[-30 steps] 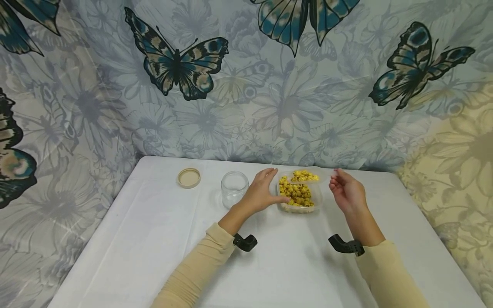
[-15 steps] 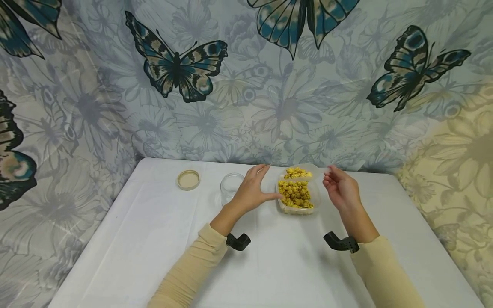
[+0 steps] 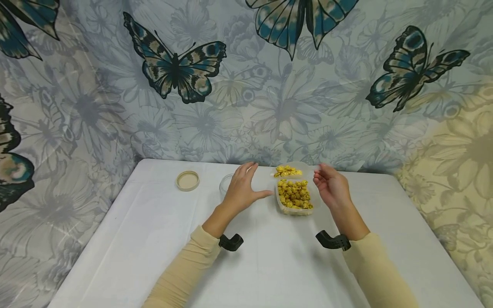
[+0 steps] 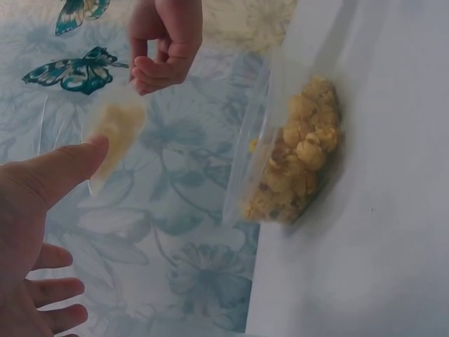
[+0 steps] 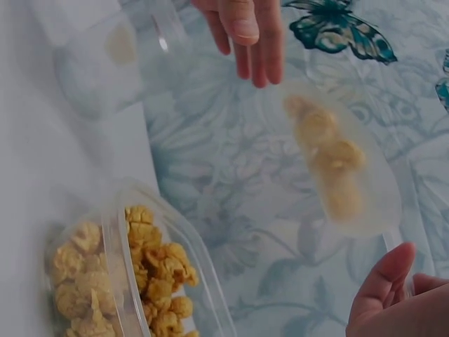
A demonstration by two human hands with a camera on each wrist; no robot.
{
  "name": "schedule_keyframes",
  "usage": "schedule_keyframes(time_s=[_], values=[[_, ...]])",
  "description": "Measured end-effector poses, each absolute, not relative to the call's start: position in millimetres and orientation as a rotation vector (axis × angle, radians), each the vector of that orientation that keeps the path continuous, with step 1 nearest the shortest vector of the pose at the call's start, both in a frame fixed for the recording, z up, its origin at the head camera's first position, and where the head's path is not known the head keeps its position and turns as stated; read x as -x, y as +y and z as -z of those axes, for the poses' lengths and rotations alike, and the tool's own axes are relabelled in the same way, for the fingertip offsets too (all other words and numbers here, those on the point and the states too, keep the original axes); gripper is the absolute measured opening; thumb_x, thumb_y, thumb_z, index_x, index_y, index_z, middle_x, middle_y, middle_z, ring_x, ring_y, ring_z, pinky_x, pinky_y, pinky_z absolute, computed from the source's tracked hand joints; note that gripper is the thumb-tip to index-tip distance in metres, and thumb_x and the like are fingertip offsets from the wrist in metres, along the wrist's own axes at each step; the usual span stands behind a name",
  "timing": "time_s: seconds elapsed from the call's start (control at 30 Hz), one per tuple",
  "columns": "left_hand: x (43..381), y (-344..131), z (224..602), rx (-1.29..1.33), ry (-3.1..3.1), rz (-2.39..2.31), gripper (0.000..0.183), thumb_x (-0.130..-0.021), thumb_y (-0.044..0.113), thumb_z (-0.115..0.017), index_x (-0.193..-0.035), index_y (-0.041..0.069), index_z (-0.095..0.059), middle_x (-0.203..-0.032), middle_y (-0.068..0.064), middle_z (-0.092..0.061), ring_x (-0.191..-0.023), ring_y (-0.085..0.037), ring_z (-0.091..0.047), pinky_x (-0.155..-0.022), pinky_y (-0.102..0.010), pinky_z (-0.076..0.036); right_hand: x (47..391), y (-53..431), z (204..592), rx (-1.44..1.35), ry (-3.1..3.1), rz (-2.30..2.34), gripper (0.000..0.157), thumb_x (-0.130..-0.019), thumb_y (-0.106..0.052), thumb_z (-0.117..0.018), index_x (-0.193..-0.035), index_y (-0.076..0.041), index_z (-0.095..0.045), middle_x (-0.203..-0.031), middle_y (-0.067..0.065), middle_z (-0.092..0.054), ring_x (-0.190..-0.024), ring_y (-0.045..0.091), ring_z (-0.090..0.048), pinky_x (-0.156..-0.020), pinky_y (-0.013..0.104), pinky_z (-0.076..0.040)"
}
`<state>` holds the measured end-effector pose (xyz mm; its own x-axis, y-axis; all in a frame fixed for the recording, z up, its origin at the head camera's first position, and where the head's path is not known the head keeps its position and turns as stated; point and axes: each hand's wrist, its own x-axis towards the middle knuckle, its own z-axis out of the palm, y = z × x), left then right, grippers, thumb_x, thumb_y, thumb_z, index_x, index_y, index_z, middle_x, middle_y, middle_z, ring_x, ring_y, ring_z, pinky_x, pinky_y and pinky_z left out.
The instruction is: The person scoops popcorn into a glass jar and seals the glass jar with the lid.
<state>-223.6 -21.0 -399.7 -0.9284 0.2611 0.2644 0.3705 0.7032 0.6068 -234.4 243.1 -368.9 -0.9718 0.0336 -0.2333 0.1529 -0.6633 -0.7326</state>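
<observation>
My right hand [image 3: 334, 188] pinches the thin handle of a translucent plastic scoop [image 5: 381, 193]. Yellow popcorn [image 3: 287, 171] lies heaped in the scoop's bowl, raised off the table. Below and in front of it stands a clear plastic container [image 3: 294, 212] filled with more popcorn. With thumb and fingers spread apart, my left hand [image 3: 239, 191] hovers left of the scoop and holds nothing. Behind that hand a glass jar [image 3: 224, 185] is mostly hidden in the head view; part of the jar [image 5: 91, 81] shows in the right wrist view.
A round beige-rimmed lid [image 3: 188, 181] lies left of the jar on the white-covered table [image 3: 135, 239]. Fabric with butterflies and flowers [image 3: 208, 115] hangs right behind the table's far edge.
My right hand has carried the loaded scoop leftward, from over the container to its back left side. My left hand has also shifted left, covering more of the jar, its fingers still spread.
</observation>
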Motion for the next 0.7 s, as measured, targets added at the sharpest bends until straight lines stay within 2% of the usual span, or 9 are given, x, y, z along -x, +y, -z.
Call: schedule_keyframes(time_s=[0.7], values=[[223,-56,408,0.406,-2.766,0.997,0.098,-0.073,0.053,-0.081,-0.149,0.007,-0.039,-0.153,-0.012,-0.036,-0.144,-0.033,-0.030,-0.120,-0.053,-0.023,241,214,376,-0.260,1.338,2.682,0.008,-0.101,-0.013,-0.051,-0.102,-0.007,-0.056,-0.074,0.003,-0.065,-0.068,0.010,-0.063,-0.063,0.016,-0.054]])
